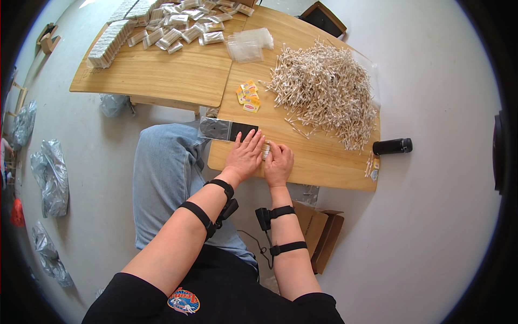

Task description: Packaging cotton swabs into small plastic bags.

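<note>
My left hand (244, 155) lies with its fingers stretched out and close together at the near edge of the wooden table. Its fingertips rest on the black part of a flat clear plastic bag (215, 128). Beside it my right hand (279, 163) is closed, fingers curled, against a small row of cotton swabs (265, 150). The swabs lie side by side between the two hands, partly hidden by the fingers. Beyond the hands is a large loose heap of cotton swabs (326, 89). Several yellow-and-white printed cards (249, 97) lie left of the heap.
Packed swab bags (181, 24) and stacked white packs (111, 44) cover the far left table (162, 70). Empty clear bags (249, 44) lie near the join. A black cylinder (392, 146) is at the right edge. An open cardboard box (318, 232) stands below.
</note>
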Action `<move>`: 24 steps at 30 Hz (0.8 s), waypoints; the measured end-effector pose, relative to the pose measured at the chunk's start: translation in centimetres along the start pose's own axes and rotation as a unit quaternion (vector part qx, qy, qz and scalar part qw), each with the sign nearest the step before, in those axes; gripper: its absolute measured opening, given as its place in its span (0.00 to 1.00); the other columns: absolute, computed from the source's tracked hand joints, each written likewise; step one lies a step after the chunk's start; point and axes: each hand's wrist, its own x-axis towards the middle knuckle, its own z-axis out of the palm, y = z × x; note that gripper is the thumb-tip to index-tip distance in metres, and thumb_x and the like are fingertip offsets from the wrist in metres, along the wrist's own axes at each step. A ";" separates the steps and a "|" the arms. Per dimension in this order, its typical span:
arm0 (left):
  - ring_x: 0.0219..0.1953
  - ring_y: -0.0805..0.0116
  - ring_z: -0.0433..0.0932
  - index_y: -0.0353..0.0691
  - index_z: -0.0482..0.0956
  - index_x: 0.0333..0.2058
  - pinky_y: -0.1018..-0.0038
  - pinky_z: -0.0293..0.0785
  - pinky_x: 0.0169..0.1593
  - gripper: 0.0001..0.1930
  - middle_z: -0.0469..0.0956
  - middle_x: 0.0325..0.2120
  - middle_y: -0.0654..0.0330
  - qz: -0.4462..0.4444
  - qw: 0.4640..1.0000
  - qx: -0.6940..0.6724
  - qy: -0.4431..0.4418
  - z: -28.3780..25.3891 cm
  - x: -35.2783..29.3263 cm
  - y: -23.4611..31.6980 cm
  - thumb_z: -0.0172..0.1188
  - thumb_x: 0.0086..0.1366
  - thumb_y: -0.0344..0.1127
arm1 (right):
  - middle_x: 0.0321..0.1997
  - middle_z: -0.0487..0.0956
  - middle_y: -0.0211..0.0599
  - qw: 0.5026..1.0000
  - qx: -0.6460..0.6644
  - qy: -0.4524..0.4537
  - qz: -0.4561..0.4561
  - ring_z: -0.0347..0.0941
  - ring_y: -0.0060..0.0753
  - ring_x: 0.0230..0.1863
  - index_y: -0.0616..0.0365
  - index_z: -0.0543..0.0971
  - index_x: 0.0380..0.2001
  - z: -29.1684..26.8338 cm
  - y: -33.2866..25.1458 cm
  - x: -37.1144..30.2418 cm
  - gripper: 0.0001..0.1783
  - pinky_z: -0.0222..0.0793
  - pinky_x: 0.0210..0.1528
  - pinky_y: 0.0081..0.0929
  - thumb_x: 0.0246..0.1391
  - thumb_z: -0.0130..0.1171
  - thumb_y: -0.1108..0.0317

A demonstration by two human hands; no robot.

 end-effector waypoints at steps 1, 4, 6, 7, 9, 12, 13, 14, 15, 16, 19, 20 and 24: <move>0.72 0.64 0.52 0.44 0.64 0.66 0.53 0.41 0.72 0.28 0.57 0.69 0.60 -0.001 1.000 0.001 0.000 0.0 0.0 -0.1 0.47 0.69 0.46 | 0.39 0.75 0.36 1.000 -0.011 0.002 -0.009 0.70 0.43 0.47 0.49 0.82 0.38 0.0 -0.4 0.2 0.12 0.67 0.51 0.40 0.48 0.59 0.71; 0.72 0.65 0.52 0.44 0.64 0.66 0.53 0.41 0.72 0.28 0.57 0.69 0.60 0.001 1.000 0.001 -0.002 0.0 0.1 0.2 0.46 0.69 0.46 | 0.44 0.76 0.35 1.000 -0.018 -0.017 0.002 0.70 0.42 0.51 0.48 0.82 0.41 -0.1 0.2 -0.1 0.14 0.66 0.54 0.41 0.50 0.59 0.68; 0.72 0.64 0.52 0.43 0.64 0.66 0.53 0.41 0.72 0.28 0.57 0.69 0.59 0.005 1.000 0.007 -0.004 0.0 0.1 0.2 0.46 0.69 0.47 | 0.48 0.76 0.34 0.999 -0.028 -0.028 -0.019 0.70 0.42 0.55 0.47 0.81 0.44 0.1 0.4 -0.2 0.15 0.63 0.57 0.42 0.51 0.58 0.67; 0.72 0.64 0.52 0.43 0.64 0.66 0.53 0.41 0.72 0.28 0.57 0.69 0.59 0.004 1.000 0.008 -0.004 0.0 0.1 0.2 0.46 0.69 0.47 | 0.52 0.76 0.34 0.998 -0.039 -0.038 -0.040 0.69 0.41 0.58 0.47 0.80 0.46 0.2 0.6 -0.3 0.16 0.61 0.60 0.42 0.52 0.58 0.65; 0.72 0.62 0.52 0.43 0.64 0.66 0.54 0.41 0.72 0.28 0.56 0.70 0.58 0.007 1.000 0.007 -0.007 0.0 0.1 0.1 0.46 0.70 0.47 | 0.56 0.75 0.33 0.994 -0.062 -0.061 -0.067 0.67 0.41 0.61 0.48 0.78 0.49 0.1 0.7 -0.3 0.18 0.58 0.63 0.42 0.53 0.57 0.64; 0.72 0.61 0.51 0.43 0.64 0.66 0.54 0.40 0.72 0.28 0.56 0.70 0.57 0.004 1.000 0.018 0.002 0.1 0.2 0.1 0.45 0.70 0.48 | 0.61 0.73 0.34 0.986 -0.098 -0.095 -0.094 0.63 0.40 0.66 0.50 0.76 0.55 0.3 0.7 -0.3 0.22 0.54 0.67 0.43 0.55 0.56 0.61; 0.72 0.61 0.51 0.43 0.64 0.66 0.54 0.40 0.72 0.28 0.56 0.70 0.57 0.004 1.000 0.018 0.003 0.1 0.1 0.1 0.45 0.70 0.48 | 0.63 0.72 0.35 0.984 -0.110 -0.105 -0.093 0.62 0.40 0.67 0.52 0.74 0.57 0.3 0.6 -0.3 0.24 0.52 0.68 0.44 0.56 0.55 0.61; 0.73 0.61 0.51 0.43 0.64 0.66 0.53 0.40 0.73 0.28 0.56 0.70 0.58 0.003 1.000 0.013 -0.003 0.1 0.2 0.2 0.45 0.70 0.48 | 0.63 0.72 0.35 0.984 -0.111 -0.104 -0.094 0.62 0.40 0.67 0.52 0.74 0.57 0.5 0.7 -0.3 0.24 0.52 0.68 0.44 0.56 0.55 0.61; 0.73 0.61 0.51 0.44 0.64 0.66 0.53 0.40 0.73 0.28 0.56 0.70 0.58 0.003 1.000 0.007 -0.008 0.0 0.2 0.3 0.45 0.70 0.48 | 0.64 0.71 0.36 0.987 -0.105 -0.100 -0.066 0.62 0.41 0.68 0.54 0.72 0.59 0.6 0.8 -0.4 0.26 0.52 0.68 0.46 0.57 0.54 0.61; 0.73 0.61 0.51 0.44 0.64 0.66 0.53 0.40 0.73 0.28 0.56 0.70 0.58 0.003 1.000 0.007 -0.006 0.0 0.3 0.3 0.45 0.70 0.48 | 0.64 0.70 0.38 0.990 -0.099 -0.095 -0.038 0.61 0.41 0.68 0.55 0.71 0.61 0.7 0.9 -0.4 0.28 0.51 0.68 0.47 0.57 0.54 0.61; 0.72 0.61 0.51 0.44 0.64 0.66 0.53 0.40 0.73 0.28 0.56 0.70 0.58 -0.001 1.000 0.005 -0.011 -0.1 0.0 0.0 0.46 0.70 0.47 | 0.67 0.68 0.40 0.992 -0.077 -0.101 -0.017 0.59 0.44 0.70 0.58 0.68 0.63 0.4 -0.1 -0.5 0.30 0.49 0.70 0.50 0.58 0.53 0.61; 0.72 0.62 0.52 0.44 0.65 0.65 0.54 0.40 0.73 0.27 0.57 0.69 0.58 0.002 1.000 0.002 -0.009 -0.1 0.0 0.0 0.46 0.70 0.46 | 0.67 0.68 0.40 0.992 -0.077 -0.101 -0.019 0.59 0.44 0.70 0.58 0.68 0.63 0.3 0.0 -0.8 0.30 0.49 0.70 0.50 0.58 0.53 0.61; 0.73 0.64 0.50 0.45 0.64 0.65 0.54 0.38 0.73 0.26 0.56 0.70 0.59 -0.005 0.999 -0.026 -0.043 -0.4 0.1 -0.1 0.43 0.71 0.46 | 0.70 0.65 0.39 0.974 -0.126 -0.165 -0.093 0.54 0.44 0.73 0.56 0.66 0.66 0.0 0.2 -1.7 0.30 0.42 0.73 0.50 0.61 0.49 0.61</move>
